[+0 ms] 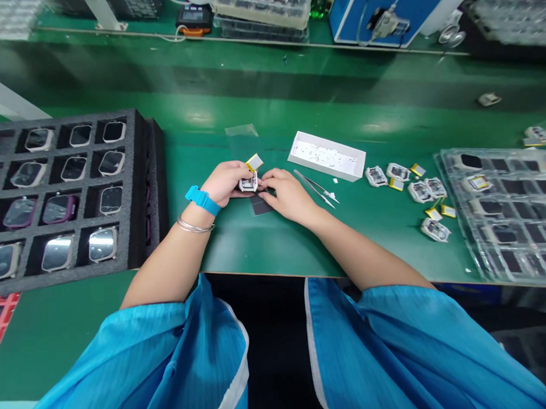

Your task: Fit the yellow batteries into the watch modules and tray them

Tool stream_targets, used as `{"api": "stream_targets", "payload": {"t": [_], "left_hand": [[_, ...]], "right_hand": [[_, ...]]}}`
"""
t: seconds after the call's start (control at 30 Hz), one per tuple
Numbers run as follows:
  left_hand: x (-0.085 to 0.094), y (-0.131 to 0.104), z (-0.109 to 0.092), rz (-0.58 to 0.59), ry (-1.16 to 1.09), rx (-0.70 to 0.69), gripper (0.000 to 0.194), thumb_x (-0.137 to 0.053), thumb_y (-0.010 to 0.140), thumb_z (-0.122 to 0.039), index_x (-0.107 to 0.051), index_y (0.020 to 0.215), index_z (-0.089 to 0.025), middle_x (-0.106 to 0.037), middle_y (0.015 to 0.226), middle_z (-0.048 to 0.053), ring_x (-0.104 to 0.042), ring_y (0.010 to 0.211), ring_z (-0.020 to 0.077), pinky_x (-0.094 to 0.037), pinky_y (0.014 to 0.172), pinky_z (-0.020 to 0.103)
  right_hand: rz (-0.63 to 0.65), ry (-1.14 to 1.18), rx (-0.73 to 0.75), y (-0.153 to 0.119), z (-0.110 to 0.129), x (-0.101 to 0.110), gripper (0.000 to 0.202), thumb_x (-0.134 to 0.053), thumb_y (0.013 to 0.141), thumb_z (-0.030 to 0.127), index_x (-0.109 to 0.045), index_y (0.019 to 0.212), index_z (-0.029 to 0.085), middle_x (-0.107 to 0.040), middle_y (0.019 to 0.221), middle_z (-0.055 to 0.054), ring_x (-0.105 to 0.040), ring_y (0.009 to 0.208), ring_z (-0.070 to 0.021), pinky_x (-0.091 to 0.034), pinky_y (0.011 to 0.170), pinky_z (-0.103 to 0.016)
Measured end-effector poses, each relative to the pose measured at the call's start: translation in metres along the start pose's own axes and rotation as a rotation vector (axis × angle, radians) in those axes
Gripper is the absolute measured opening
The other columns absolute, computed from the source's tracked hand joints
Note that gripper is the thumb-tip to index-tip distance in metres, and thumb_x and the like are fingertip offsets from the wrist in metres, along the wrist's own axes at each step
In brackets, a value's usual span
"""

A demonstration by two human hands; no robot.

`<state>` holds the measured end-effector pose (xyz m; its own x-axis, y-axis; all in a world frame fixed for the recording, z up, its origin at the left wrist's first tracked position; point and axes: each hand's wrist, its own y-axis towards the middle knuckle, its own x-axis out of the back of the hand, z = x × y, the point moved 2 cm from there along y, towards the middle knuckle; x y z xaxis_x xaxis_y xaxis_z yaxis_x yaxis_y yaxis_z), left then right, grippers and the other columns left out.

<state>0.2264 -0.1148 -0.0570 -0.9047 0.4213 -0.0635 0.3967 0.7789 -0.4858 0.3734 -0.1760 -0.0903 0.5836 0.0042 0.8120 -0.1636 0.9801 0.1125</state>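
Observation:
My left hand (227,181), with a blue strap at the wrist, is closed on a small white watch case (248,183) whose inside faces up. A yellow-edged battery (254,163) sticks up at the case's far side. The fingertips of my right hand (284,192) are bent against the right side of the case; whether they pinch a small part is too small to tell. Under the hands lies a dark sheet (260,205), and a clear film (241,132) is behind them. Metal tweezers (316,188) rest to the right, near a white box (328,155) of small pieces.
At the left stands a black foam tray (136,191) of watches. Several open cases (420,191) with batteries lie at the right, beside stacked clear trays (461,222). A shelf along the back holds a blue box (383,16) and plastic trays (261,11).

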Motion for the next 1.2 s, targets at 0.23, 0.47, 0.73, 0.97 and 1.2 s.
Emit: {"api": "stream_targets", "payload": {"t": [0.23, 0.47, 0.73, 0.97, 1.2], "left_hand": [[0.002, 0.002, 0.002, 0.033, -0.034, -0.003, 0.009, -0.066, 0.07, -0.012, -0.058, 0.073, -0.014, -0.067, 0.069, 0.004, -0.069, 0.068, 0.0168, -0.061, 0.08, 0.041], [0.004, 0.004, 0.002, 0.028, -0.034, -0.005, 0.005, -0.061, 0.073, -0.011, -0.058, 0.071, -0.014, -0.066, 0.067, 0.003, -0.067, 0.065, 0.0163, -0.062, 0.077, 0.039], [0.003, 0.0, -0.001, 0.042, -0.059, 0.007, 0.003, -0.063, 0.073, -0.012, -0.061, 0.072, -0.013, -0.071, 0.073, 0.006, -0.065, 0.064, 0.0141, -0.061, 0.074, 0.034], [-0.008, -0.005, -0.002, -0.029, -0.092, -0.039, 0.01, -0.061, 0.079, -0.007, -0.056, 0.074, -0.014, -0.07, 0.069, 0.006, -0.065, 0.059, 0.0131, -0.055, 0.055, 0.022], [-0.027, -0.01, 0.009, 0.042, -0.115, -0.068, 0.01, -0.063, 0.078, -0.006, -0.056, 0.077, -0.013, -0.064, 0.065, 0.0, -0.062, 0.056, 0.011, -0.058, 0.052, 0.023]], "right_hand": [[-0.006, 0.035, -0.015, 0.006, -0.003, 0.003, 0.009, -0.072, 0.08, 0.01, -0.075, 0.083, 0.018, -0.067, 0.105, -0.007, -0.063, 0.101, -0.0239, -0.05, 0.096, -0.042], [0.008, 0.015, -0.117, 0.017, 0.001, -0.002, 0.007, -0.07, 0.082, 0.012, -0.07, 0.076, 0.016, -0.062, 0.099, -0.009, -0.062, 0.096, -0.0234, -0.052, 0.093, -0.041], [-0.004, 0.108, 0.126, -0.012, 0.003, 0.007, 0.008, -0.055, 0.093, 0.017, -0.059, 0.086, 0.019, -0.06, 0.111, -0.011, -0.058, 0.109, -0.0241, -0.048, 0.102, -0.045], [-0.489, 0.35, 0.124, -0.026, -0.001, 0.033, 0.013, -0.064, 0.091, 0.032, -0.062, 0.082, 0.024, -0.073, 0.099, -0.006, -0.068, 0.098, -0.0215, -0.054, 0.097, -0.045], [-0.379, 0.71, -0.016, -0.022, -0.011, 0.028, 0.022, -0.08, 0.074, 0.033, -0.061, 0.073, 0.021, -0.071, 0.077, 0.001, -0.068, 0.076, -0.0151, -0.057, 0.09, -0.039]]}}
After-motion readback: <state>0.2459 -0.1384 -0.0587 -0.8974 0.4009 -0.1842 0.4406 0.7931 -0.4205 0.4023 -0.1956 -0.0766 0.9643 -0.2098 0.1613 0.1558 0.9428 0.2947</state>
